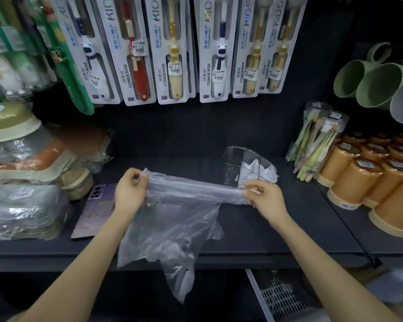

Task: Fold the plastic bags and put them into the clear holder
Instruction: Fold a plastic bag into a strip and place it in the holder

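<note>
A thin clear plastic bag (172,224) is stretched across the dark shelf (265,231), its top edge folded into a band and its lower part hanging over the shelf's front edge. My left hand (130,189) pinches the bag's left end. My right hand (264,198) pinches its right end. Just behind my right hand stands the clear holder (240,163), with folded white plastic bags (254,170) inside it.
A purple phone (92,212) lies left of my left hand. Wrapped goods (26,182) pile up at the left. Orange cups (370,180) and toothbrush packs (316,142) fill the right. Kids' toothbrush cards (172,49) hang above. A white wire basket (282,298) sits below.
</note>
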